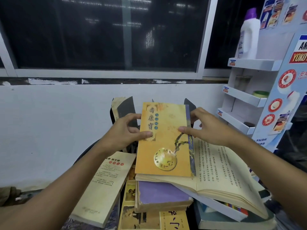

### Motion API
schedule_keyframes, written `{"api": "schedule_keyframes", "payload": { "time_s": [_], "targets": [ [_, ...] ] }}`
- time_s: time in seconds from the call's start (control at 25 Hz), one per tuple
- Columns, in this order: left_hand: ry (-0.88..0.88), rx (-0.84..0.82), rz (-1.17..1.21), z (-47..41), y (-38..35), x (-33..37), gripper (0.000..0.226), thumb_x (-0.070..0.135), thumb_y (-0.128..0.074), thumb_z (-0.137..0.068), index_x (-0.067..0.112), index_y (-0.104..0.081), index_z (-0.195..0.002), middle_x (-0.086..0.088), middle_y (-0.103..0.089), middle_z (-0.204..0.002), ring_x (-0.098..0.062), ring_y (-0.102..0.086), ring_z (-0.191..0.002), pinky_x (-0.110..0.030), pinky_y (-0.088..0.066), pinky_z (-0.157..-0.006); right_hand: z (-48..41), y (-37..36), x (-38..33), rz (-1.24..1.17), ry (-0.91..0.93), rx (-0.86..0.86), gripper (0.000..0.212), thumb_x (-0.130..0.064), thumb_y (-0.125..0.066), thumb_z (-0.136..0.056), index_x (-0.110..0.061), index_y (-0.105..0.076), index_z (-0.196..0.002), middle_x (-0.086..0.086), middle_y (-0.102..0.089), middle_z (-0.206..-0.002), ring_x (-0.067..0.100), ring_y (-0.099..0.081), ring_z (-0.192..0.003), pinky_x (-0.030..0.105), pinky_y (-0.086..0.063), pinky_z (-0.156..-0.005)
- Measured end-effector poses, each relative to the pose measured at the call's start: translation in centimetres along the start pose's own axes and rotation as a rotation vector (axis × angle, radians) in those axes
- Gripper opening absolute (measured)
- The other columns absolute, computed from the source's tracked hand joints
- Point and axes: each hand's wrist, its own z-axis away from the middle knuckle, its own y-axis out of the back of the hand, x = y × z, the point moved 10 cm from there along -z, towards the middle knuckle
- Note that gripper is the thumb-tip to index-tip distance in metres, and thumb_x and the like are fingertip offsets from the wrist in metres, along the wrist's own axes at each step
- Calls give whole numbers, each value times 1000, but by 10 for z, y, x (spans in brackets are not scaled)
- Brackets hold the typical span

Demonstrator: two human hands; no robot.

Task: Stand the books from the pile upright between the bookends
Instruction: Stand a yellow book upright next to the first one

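An orange-yellow book (164, 143) with a gold disc on its cover is tilted above the pile, its lower edge near the pile's top. My left hand (126, 131) grips its left edge, thumb on the cover. My right hand (206, 127) grips its right edge by the purple spine. Behind it stand two dark bookends, the left bookend (128, 107) and the right bookend (190, 103). One book (117, 107) leans upright against the left bookend. The pile below holds an open book (222, 170), a purple book (161, 193) and a cream book (104, 185).
A white wall (49, 122) and a dark window (103, 34) are behind the books. At the right stands a white cardboard display shelf (249, 97) with a white bottle (249, 35) on top. More books (149, 218) lie at the bottom of the pile.
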Motion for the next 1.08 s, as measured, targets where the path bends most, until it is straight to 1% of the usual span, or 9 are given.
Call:
{"api": "schedule_keyframes", "payload": {
  "time_s": [0.08, 0.16, 0.28, 0.44, 0.56, 0.68, 0.84, 0.96, 1.08],
  "targets": [
    [-58, 25, 0, -2, 7, 19, 63, 17, -79, -82, 24, -47, -137, -9, -78, -108, -26, -77, -95, -42, -60, -88, -1, 19, -15, -22, 66, 128, 42, -65, -68, -77, -39, -55, -107, -13, -50, -114, -5, -58, -99, 18, -51, -79],
    [-134, 67, -29, -7, 13, 35, 64, 13, -80, -81, 23, -49, -136, -4, -72, -120, -23, -76, -96, -38, -63, -82, -1, 33, -25, -50, 104, 236, 54, -59, -72, -77, -30, -54, -118, -11, -50, -115, 0, -60, -95, 23, -57, -78],
    [-203, 109, -80, -11, 15, 45, 66, 7, -79, -81, 19, -50, -139, 5, -65, -126, -16, -75, -97, -31, -63, -77, 1, 46, -38, -97, 127, 314, 54, -55, -74, -76, -27, -54, -118, -17, -54, -112, -3, -62, -92, 24, -60, -76],
    [-229, 101, -180, -15, 15, 42, 69, 9, -80, -83, 19, -49, -143, 8, -67, -124, -9, -73, -101, -24, -61, -79, 4, 48, -52, -209, 137, 291, 42, -39, -77, -84, -22, -56, -116, -10, -67, -106, 3, -71, -80, 33, -62, -68],
    [-232, 105, -242, -17, 19, 40, 67, 14, -82, -82, 21, -51, -141, 10, -68, -122, -6, -72, -102, -24, -61, -80, -1, 44, -63, -316, 112, 230, 39, -29, -77, -86, -17, -54, -116, -2, -66, -105, 13, -74, -81, 38, -64, -60],
    [-241, 99, -322, -20, 23, 40, 64, 21, -83, -82, 22, -53, -138, 13, -67, -121, -2, -70, -103, -20, -59, -79, -6, 43, -77, -269, 114, 212, 37, -26, -75, -87, -18, -51, -114, -7, -63, -106, 14, -74, -81, 35, -63, -55],
    [-258, 126, -596, -26, 44, 37, 67, 36, -83, -79, 30, -55, -139, 16, -61, -122, -3, -60, -115, -27, -55, -95, -13, 40, -97, -135, 130, 228, 36, -30, -73, -89, -22, -48, -115, -17, -56, -97, 9, -70, -78, 22, -59, -52],
    [-228, 211, -818, -30, 70, 29, 76, 41, -81, -81, 30, -46, -148, 7, -53, -138, -11, -44, -130, -35, -42, -109, -22, 37, -111, -74, 144, 253, 37, -32, -73, -90, -18, -50, -115, -14, -58, -96, 7, -67, -81, 18, -56, -49],
    [-172, 292, -893, -31, 92, 22, 76, 40, -80, -83, 24, -46, -148, 2, -47, -145, -16, -35, -136, -35, -35, -111, -36, 32, -123, -8, 140, 273, 38, -32, -72, -91, -15, -49, -116, -9, -60, -96, 6, -65, -79, 16, -51, -51]
  ]
}}
